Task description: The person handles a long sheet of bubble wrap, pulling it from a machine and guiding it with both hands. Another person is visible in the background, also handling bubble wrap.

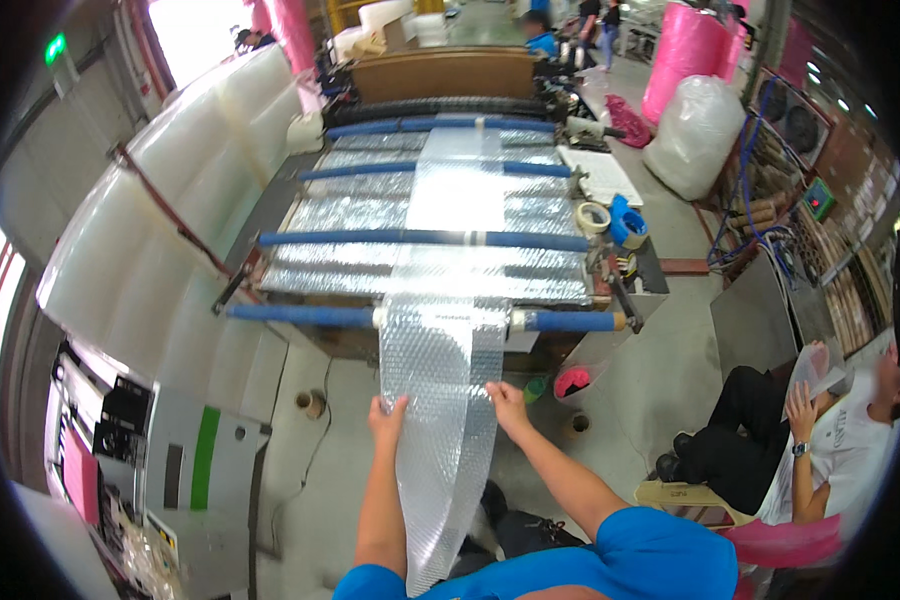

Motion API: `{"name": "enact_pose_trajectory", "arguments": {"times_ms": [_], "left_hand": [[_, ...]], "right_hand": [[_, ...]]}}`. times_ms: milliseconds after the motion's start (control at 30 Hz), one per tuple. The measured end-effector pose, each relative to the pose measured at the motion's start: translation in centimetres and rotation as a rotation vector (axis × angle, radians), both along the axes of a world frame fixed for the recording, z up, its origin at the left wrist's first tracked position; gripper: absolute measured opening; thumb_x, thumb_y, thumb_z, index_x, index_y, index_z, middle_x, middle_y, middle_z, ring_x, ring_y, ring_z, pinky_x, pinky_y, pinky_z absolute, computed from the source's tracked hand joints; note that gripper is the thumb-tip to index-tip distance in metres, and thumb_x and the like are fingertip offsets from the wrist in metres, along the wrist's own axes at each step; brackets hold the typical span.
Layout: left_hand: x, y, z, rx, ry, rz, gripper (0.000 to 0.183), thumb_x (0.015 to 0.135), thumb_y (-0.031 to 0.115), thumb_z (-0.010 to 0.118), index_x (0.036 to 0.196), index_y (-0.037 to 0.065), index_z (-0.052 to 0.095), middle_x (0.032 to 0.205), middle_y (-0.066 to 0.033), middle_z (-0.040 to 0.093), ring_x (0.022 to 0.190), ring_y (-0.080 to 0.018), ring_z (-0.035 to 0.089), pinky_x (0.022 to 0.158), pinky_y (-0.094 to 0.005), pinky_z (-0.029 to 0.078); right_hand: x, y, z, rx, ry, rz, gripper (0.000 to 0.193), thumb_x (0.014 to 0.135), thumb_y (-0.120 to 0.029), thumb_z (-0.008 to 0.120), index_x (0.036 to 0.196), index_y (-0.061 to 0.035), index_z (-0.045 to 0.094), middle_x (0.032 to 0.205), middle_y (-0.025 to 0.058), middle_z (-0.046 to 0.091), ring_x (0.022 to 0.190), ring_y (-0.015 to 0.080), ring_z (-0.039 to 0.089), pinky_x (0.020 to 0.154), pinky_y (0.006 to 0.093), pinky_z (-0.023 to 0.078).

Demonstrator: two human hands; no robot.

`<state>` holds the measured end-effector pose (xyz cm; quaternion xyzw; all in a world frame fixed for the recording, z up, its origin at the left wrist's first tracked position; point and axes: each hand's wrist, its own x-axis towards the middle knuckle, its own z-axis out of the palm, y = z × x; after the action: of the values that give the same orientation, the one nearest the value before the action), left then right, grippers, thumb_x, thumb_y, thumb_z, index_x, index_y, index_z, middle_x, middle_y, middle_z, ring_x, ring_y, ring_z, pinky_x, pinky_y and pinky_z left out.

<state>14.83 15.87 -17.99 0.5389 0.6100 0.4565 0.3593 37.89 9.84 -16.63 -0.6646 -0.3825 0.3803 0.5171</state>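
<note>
Here, left hand point(388, 418), right hand point(508, 406) pinching one bubble-wrap strip point(438, 425) by two edges; four blue rollers point(340, 238) beyond.

Wearer's shirt point(505, 582) is plain bright blue, short-sleeved; right sleeve point(635, 540) sits loose, ending above the elbow. Forearms and hands point(508, 405) are bare. Below the shirt shows dark, near-black legwear point(528, 538), partly hidden.
</note>
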Motion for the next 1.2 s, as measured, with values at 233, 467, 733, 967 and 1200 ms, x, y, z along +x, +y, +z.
{"name": "enact_pose_trajectory", "arguments": {"times_ms": [233,467,733,967,1200], "left_hand": [[-6.2,-10.7,-6.8,-0.583,0.101,-0.298,0.068,0.051,0.042,0.072,0.096,-0.004,0.049,0.091,-0.0144,0.055,0.083,-0.0224,0.053,0.072,-0.0315,0.042],[-12.3,-20.7,-7.9,-0.759,0.285,-0.336,0.085,0.053,0.060,0.060,0.103,-0.008,0.046,0.101,-0.0196,0.051,0.095,-0.0276,0.049,0.079,-0.0355,0.039],[-13.8,-26.2,2.7,-0.516,0.291,-0.082,0.094,0.052,0.056,0.063,0.112,-0.009,0.031,0.108,-0.0257,0.043,0.098,-0.0311,0.046,0.080,-0.0369,0.039],[-15.2,-29.9,7.7,-0.388,-0.016,-0.037,0.059,0.058,0.043,0.067,0.087,-0.006,0.053,0.081,-0.0144,0.057,0.073,-0.0188,0.054,0.067,-0.0289,0.042],[-17.9,-33.5,3.8,-0.357,0.227,-0.234,0.059,0.055,0.036,0.072,0.089,-0.008,0.051,0.084,-0.0157,0.057,0.074,-0.0194,0.055,0.067,-0.0303,0.043]], "right_hand": [[-3.6,-5.9,-3.3,-0.195,0.324,0.052,0.029,0.079,-0.030,0.050,0.083,-0.0024,0.056,0.069,0.0017,0.054,0.066,0.0088,0.049,0.059,0.0223,0.039],[-9.9,-18.1,-6.0,-0.455,0.672,0.114,0.020,0.078,-0.020,0.052,0.092,-0.0056,0.051,0.083,0.0030,0.055,0.073,0.0153,0.054,0.063,0.0354,0.047],[-14.4,-27.5,-2.7,-0.279,0.271,0.255,0.016,0.077,-0.019,0.052,0.082,-0.0039,0.055,0.071,0.0040,0.056,0.059,0.0096,0.050,0.052,0.0242,0.041],[-15.8,-29.5,3.3,-0.151,0.481,0.175,0.023,0.077,-0.029,0.054,0.081,-0.0060,0.054,0.068,0.0005,0.054,0.054,0.0063,0.047,0.045,0.0203,0.038],[-16.5,-32.5,2.1,-0.336,0.297,0.271,0.025,0.077,-0.028,0.053,0.082,-0.0039,0.054,0.070,-0.0014,0.053,0.058,0.0062,0.045,0.051,0.0217,0.038]]}}
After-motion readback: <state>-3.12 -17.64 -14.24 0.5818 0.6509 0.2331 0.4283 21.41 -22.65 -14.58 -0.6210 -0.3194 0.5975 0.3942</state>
